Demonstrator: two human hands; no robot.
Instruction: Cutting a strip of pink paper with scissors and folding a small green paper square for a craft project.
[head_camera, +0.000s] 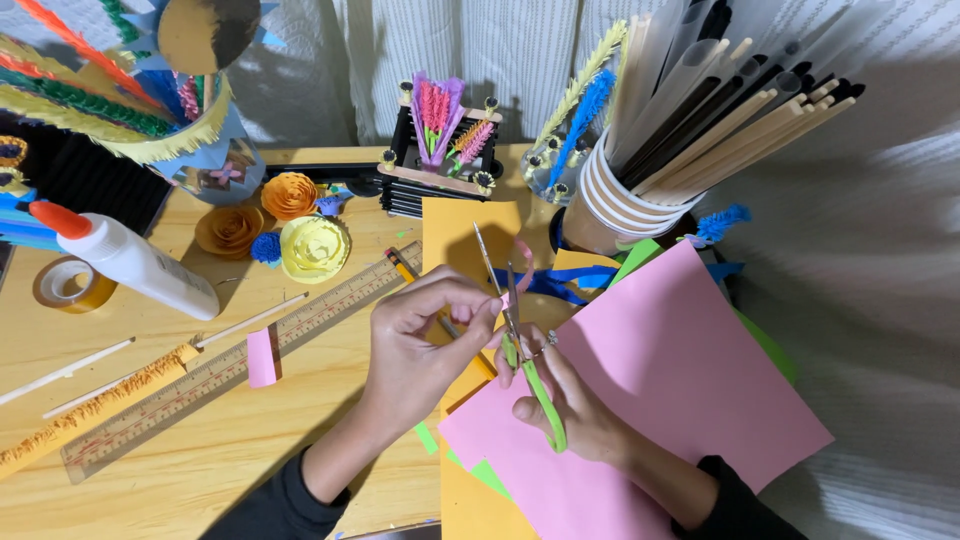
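Observation:
My right hand (570, 400) grips green-handled scissors (520, 340), their blades open and pointing away from me. My left hand (425, 345) pinches a thin pink paper strip (524, 262) right beside the blades; the strip curls upward past the blade tips. Both hands hover over a large pink paper sheet (680, 390) and orange paper sheets (470, 235) lying on the wooden table (190, 480). A pencil (405, 268) lies partly under my left hand.
A wooden ruler (240, 360), small pink paper piece (262, 357), glue bottle (130, 260), tape roll (68, 285), paper flowers (313, 248) and fringed orange stick (95, 410) lie left. Paper cups holding sticks (625, 205) stand behind; green paper (770, 345) peeks under the pink sheet.

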